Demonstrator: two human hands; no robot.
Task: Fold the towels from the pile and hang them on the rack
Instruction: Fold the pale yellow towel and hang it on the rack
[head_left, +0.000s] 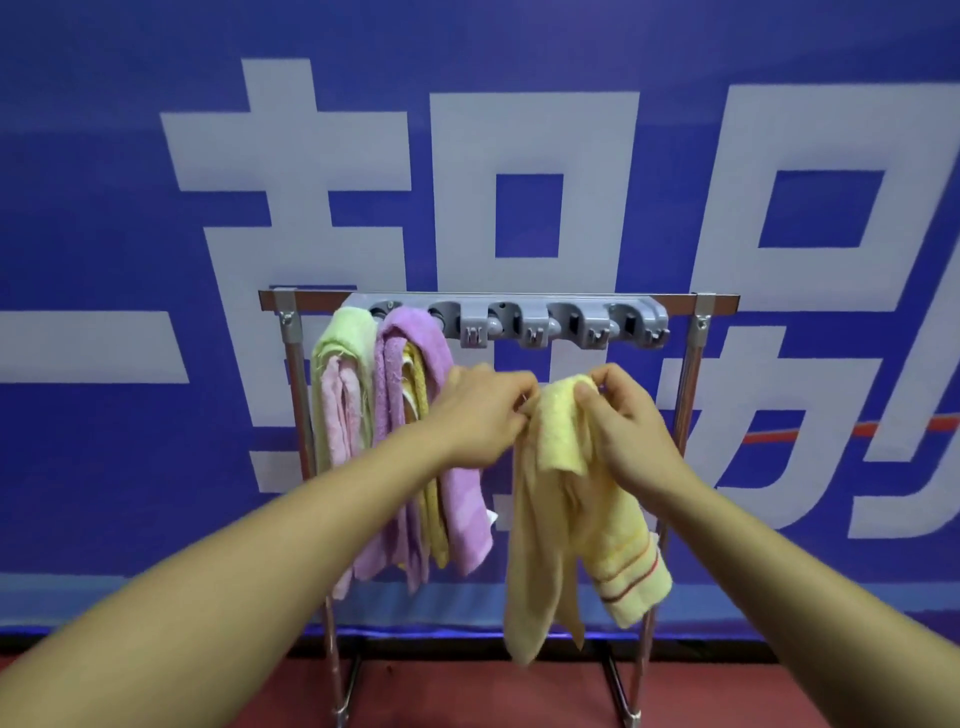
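Observation:
A pale yellow towel (550, 525) with red stripes near its lower end hangs bunched from both my hands in front of the rack. My left hand (480, 410) pinches its top left edge. My right hand (623, 421) grips its top fold, fingers curled over it. The metal rack (691, 364) carries a grey holder bar (524, 317) with several clips. On the bar's left end hang a green and pink towel (337, 384) and a purple towel (457, 499) with a yellow one (418, 384) tucked beside it. The pile is out of view.
A blue banner with large white characters (519, 130) fills the background behind the rack. The floor (467, 696) is red. The clips on the middle and right of the holder bar carry nothing.

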